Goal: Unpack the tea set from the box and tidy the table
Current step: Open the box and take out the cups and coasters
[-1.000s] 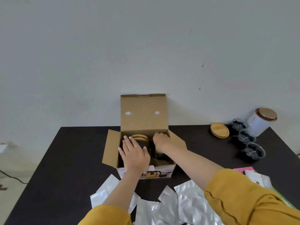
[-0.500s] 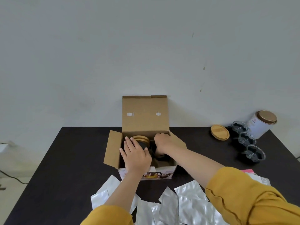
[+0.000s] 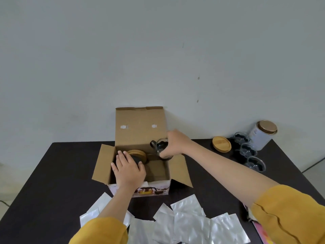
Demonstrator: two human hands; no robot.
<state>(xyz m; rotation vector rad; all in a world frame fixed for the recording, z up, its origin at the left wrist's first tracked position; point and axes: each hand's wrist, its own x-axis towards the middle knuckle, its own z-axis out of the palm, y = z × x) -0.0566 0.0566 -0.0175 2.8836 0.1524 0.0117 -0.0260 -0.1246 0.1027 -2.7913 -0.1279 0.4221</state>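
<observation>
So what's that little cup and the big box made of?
The small see-through cup with a dark handle in the right hand looks like clear shiny glass. The open brown box looks like matte cardboard, going by its folded flaps.

right hand (image 3: 175,144) grips glass cup (image 3: 161,148) above box (image 3: 140,138) rim | left hand (image 3: 129,169) rests on dark item inside box beside wooden lid (image 3: 138,154) | foil packets (image 3: 190,224) on table (image 3: 52,182) near edge
</observation>
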